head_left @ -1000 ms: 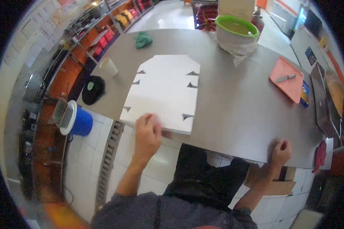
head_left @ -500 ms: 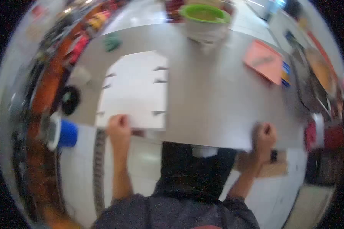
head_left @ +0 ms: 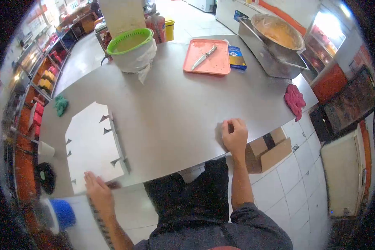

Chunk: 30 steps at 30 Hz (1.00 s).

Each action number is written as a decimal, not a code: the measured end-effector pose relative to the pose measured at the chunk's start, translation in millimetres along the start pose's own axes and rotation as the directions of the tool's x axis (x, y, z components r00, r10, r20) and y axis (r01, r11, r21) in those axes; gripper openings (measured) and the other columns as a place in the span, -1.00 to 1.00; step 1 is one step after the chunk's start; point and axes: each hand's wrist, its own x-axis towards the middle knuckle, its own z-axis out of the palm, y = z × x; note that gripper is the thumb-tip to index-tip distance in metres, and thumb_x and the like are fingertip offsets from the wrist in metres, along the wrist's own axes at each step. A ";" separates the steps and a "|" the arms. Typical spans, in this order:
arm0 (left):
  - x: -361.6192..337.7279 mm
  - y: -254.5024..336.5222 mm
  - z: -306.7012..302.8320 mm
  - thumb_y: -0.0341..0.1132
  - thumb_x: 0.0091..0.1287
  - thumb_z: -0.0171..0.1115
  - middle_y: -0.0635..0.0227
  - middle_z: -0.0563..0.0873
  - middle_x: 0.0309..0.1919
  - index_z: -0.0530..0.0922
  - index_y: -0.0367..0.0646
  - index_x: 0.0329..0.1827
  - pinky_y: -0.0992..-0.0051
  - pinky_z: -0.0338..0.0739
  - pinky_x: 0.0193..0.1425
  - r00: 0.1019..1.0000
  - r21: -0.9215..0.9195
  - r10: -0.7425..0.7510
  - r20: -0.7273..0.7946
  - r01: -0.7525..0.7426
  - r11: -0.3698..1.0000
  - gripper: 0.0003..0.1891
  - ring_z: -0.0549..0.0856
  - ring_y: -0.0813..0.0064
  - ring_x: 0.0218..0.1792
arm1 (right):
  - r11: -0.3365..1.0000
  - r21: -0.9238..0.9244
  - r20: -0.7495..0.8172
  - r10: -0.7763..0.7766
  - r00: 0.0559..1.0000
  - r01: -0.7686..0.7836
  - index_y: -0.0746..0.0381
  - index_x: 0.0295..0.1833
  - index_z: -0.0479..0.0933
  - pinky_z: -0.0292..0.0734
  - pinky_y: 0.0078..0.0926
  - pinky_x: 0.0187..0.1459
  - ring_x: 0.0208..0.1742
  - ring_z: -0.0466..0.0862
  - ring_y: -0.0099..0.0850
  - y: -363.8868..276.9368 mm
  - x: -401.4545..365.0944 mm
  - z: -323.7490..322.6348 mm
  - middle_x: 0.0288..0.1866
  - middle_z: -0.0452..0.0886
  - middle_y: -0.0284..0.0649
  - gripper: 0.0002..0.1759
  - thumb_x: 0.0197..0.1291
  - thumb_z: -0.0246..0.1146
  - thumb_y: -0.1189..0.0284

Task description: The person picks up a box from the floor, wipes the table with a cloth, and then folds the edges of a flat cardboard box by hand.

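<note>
Cardboard (head_left: 89, 141) (white, flat, notched) sits left on the grey metal table (head_left: 175, 116). Probably light, stiff-ish but creasable; I'd hold opposite edges. Left hand (head_left: 98, 191)'s flattish at the near edge, not clearly gripping; right hand (head_left: 236, 136)'s half-curled, looks empty.

Working kitchen, most likely commercial. Indicators: a broad metal-topped bench (head_left: 166, 108); a deep steel pan (head_left: 260, 54) carrying a bowl (head_left: 298, 44) of orange-toned contents; a pink tray (head_left: 218, 63) bearing a knife (head_left: 202, 59); a green basket (head_left: 123, 41); a flat white box (head_left: 93, 141). White floor tiles (head_left: 275, 196) and long, stocked shelving (head_left: 46, 81) suggest business premises rather than a home.
</note>
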 end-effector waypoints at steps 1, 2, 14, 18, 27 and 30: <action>-0.7 0.1 -2.3 -0.27 0.54 -0.11 -0.20 0.35 0.40 0.36 -0.51 0.35 0.09 0.09 0.55 0.999 -0.049 -0.024 0.044 0.026 0.998 -0.52 0.31 -0.11 0.44 | 1.000 0.012 -0.002 -0.003 1.000 0.003 0.29 -0.39 0.54 0.50 -0.21 -0.21 -0.26 0.60 -0.11 -0.5 -0.2 0.3 -0.36 0.57 -0.10 -0.82 0.15 0.31 0.41; -0.9 0.1 -5.0 -0.27 0.54 -0.11 -0.20 0.35 0.40 0.36 -0.51 0.35 0.09 0.09 0.55 0.999 -0.042 -0.028 0.034 0.030 0.999 -0.52 0.31 -0.11 0.44 | 1.000 0.020 0.008 -0.003 1.000 0.003 0.29 -0.40 0.54 0.50 -0.21 -0.21 -0.26 0.60 -0.11 -0.2 0.4 0.5 -0.35 0.57 -0.10 -0.83 0.15 0.30 0.42; 10.0 6.1 -20.6 -0.38 0.39 0.17 0.06 0.65 -0.20 0.65 -0.31 -0.17 0.29 0.55 -0.08 0.983 -0.216 -0.144 -0.117 0.116 0.969 -0.83 0.65 0.16 -0.19 | 0.994 0.111 0.050 -0.021 0.999 0.015 0.29 -0.39 0.55 0.50 -0.21 -0.21 -0.27 0.59 -0.12 6.0 -2.1 1.3 -0.34 0.57 -0.10 -0.85 0.13 0.29 0.44; 8.8 6.8 -14.9 -0.40 0.30 0.26 0.13 0.65 -0.33 0.65 -0.32 -0.24 0.33 0.56 -0.19 0.932 -0.446 -0.328 -0.153 0.231 0.865 -0.87 0.66 0.23 -0.33 | 0.998 0.060 0.099 -0.011 0.995 0.005 0.32 -0.38 0.54 0.48 -0.20 -0.23 -0.30 0.57 -0.11 8.0 -3.0 1.5 -0.36 0.56 -0.09 -0.84 0.14 0.28 0.44; 9.2 11.4 3.7 -0.44 0.31 0.21 0.10 0.60 -0.36 0.60 -0.33 -0.29 0.22 0.51 -0.18 0.902 -0.452 -0.366 -0.229 0.234 0.861 -0.90 0.62 0.11 -0.30 | 0.998 0.056 0.088 -0.016 0.996 0.011 0.37 -0.38 0.51 0.48 -0.18 -0.23 -0.31 0.58 -0.06 6.2 -0.8 3.9 -0.39 0.55 -0.02 -0.82 0.15 0.28 0.45; 10.1 10.0 5.5 -0.45 0.30 0.20 0.09 0.59 -0.35 0.58 -0.31 -0.29 0.18 0.49 -0.15 0.904 -0.446 -0.322 -0.283 0.173 0.878 -0.92 0.59 0.06 -0.26 | 0.999 -0.010 0.085 -0.046 0.995 0.048 0.37 -0.38 0.51 0.47 -0.17 -0.21 -0.31 0.59 -0.05 11.7 -0.5 3.7 -0.39 0.55 -0.01 -0.82 0.16 0.27 0.46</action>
